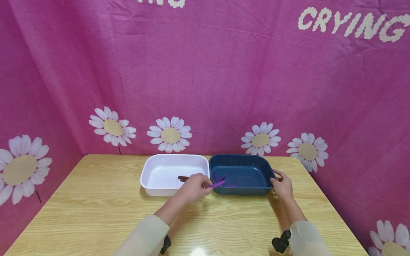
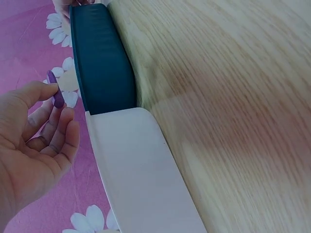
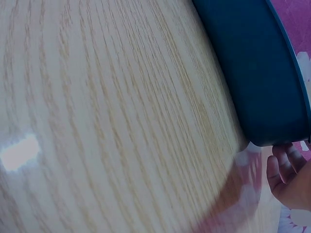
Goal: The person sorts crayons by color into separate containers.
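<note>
My left hand pinches a slim purple stick between thumb and fingertips, over the place where the two trays meet. In the left wrist view the same purple stick stands up from the pinch, the other fingers loosely bent below. Under its tip, several purple sticks lie in the left end of the dark blue tray. At that tray's right end my right hand grips the rim; the right wrist view shows its fingers bent against the end wall.
A white tray stands against the blue one on its left, with dark brown sticks inside, partly behind my left hand. Both trays sit near the back edge of the wooden table. A pink cloth with daisies hangs behind.
</note>
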{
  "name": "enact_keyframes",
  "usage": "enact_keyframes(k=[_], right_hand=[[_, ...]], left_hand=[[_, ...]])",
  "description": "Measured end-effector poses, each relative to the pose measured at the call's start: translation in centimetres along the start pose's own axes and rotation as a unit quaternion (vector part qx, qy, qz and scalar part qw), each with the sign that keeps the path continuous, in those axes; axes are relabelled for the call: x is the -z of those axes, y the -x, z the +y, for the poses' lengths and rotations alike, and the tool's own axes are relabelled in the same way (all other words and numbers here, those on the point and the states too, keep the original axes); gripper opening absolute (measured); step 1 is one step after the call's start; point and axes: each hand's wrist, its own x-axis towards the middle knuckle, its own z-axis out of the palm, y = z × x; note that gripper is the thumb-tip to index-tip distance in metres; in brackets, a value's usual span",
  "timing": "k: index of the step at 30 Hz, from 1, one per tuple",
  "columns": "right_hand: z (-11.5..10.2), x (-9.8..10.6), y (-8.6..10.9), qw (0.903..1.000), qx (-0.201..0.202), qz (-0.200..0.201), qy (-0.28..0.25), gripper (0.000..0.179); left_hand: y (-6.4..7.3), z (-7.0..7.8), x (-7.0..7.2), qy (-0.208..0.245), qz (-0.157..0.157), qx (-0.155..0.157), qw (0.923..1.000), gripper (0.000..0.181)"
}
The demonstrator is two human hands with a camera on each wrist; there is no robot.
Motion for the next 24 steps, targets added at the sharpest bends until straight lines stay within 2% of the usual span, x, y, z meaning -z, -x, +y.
enact_keyframes(k=[6,13,24], right_hand=[[0.0,0.0,0.0,1.0000,-0.001,0.002,0.006,0.044],[-0.4,-0.1,0.3,1.0000,-0.002,-0.001,0.006,0.045],[-0.5,-0.3,0.4,1.0000,0.001,0.003,0.005,0.045]], left_hand=[[-0.2,0.4,0.1,0.007,0.008,-0.003,0.9999,0.009],[-0.6,0.4,0.0,0.019,0.001,0.020,0.9996,0.009],[-1.6,0.4,0.0,0.020,0.006,0.011,0.9997,0.010]])
